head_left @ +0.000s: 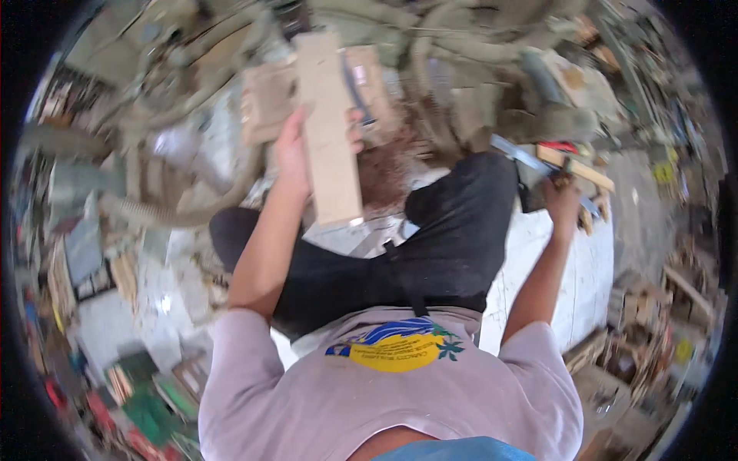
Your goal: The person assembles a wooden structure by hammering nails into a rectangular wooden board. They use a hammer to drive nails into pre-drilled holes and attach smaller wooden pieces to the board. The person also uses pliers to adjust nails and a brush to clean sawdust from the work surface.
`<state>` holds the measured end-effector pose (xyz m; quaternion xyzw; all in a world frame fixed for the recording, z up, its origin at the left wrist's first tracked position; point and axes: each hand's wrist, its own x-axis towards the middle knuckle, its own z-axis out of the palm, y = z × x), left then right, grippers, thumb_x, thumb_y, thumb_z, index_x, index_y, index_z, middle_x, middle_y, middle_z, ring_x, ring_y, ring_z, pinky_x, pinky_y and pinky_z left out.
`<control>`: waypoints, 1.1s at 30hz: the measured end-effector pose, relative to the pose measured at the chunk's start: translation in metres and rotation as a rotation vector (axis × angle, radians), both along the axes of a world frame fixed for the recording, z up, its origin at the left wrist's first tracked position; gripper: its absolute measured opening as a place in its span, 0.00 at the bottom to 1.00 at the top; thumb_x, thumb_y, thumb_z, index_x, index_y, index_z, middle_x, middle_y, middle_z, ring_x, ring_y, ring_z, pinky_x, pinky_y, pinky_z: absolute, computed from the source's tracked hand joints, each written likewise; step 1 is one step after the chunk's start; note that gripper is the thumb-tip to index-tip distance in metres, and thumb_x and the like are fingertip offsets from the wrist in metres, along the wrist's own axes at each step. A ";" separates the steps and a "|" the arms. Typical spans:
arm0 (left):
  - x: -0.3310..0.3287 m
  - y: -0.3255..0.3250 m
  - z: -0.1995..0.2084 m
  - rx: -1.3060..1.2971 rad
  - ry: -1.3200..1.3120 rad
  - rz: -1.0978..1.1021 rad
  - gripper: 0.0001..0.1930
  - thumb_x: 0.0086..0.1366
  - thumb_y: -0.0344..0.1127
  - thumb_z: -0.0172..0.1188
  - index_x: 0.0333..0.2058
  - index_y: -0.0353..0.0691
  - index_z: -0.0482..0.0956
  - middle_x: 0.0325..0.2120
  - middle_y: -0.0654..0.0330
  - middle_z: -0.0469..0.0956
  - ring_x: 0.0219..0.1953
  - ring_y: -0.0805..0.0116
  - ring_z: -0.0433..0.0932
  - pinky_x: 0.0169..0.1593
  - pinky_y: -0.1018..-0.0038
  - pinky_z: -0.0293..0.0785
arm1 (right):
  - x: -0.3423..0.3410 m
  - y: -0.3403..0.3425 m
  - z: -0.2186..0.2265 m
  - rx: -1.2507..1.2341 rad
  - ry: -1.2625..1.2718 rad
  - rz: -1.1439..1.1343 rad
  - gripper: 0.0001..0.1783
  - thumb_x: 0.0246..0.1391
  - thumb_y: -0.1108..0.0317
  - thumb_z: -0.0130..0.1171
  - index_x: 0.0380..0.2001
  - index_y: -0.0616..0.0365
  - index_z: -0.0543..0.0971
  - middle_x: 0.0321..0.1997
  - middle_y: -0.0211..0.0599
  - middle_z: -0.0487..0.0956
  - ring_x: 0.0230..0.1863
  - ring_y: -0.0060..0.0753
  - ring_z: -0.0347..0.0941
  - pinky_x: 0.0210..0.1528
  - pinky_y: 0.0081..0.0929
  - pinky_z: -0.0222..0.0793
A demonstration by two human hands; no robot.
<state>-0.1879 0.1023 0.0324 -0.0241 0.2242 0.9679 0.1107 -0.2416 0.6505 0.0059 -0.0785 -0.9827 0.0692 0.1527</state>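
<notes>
One board [329,134] is lying in the left grip [294,154], which is closing across its width; slack fingers could be letting it tip. Rightward, the right grip [563,192] is lying by a metal strip [522,156], its hold unclear.

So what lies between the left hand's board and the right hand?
In the head view, a reddish-brown dusty patch and then the dark-trousered right knee lie between the board and the right hand.

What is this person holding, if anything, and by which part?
The left hand holds a pale wooden board near its middle, by both long edges. Whether the right hand grips anything is too blurred to tell.
</notes>
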 end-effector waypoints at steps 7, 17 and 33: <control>0.006 0.021 0.055 0.019 0.108 0.126 0.36 0.70 0.62 0.39 0.59 0.35 0.69 0.46 0.45 0.78 0.37 0.55 0.80 0.42 0.57 0.79 | -0.002 0.011 0.006 -0.199 -0.102 -0.144 0.30 0.59 0.51 0.60 0.55 0.64 0.73 0.46 0.56 0.79 0.50 0.63 0.74 0.50 0.49 0.71; 0.003 0.047 0.081 -0.516 0.020 0.374 0.18 0.70 0.36 0.61 0.52 0.37 0.67 0.43 0.59 0.73 0.44 0.68 0.76 0.49 0.66 0.76 | 0.045 -0.103 0.055 -2.291 -0.158 0.446 0.26 0.62 0.72 0.54 0.63 0.58 0.66 0.49 0.40 0.77 0.45 0.33 0.77 0.43 0.28 0.77; 0.019 0.045 0.096 -0.699 -0.049 0.391 0.19 0.68 0.26 0.56 0.56 0.36 0.68 0.46 0.57 0.75 0.45 0.68 0.78 0.48 0.67 0.79 | 0.043 -0.211 0.040 -1.886 -0.742 0.499 0.23 0.68 0.71 0.45 0.64 0.59 0.65 0.52 0.43 0.80 0.47 0.36 0.79 0.51 0.34 0.73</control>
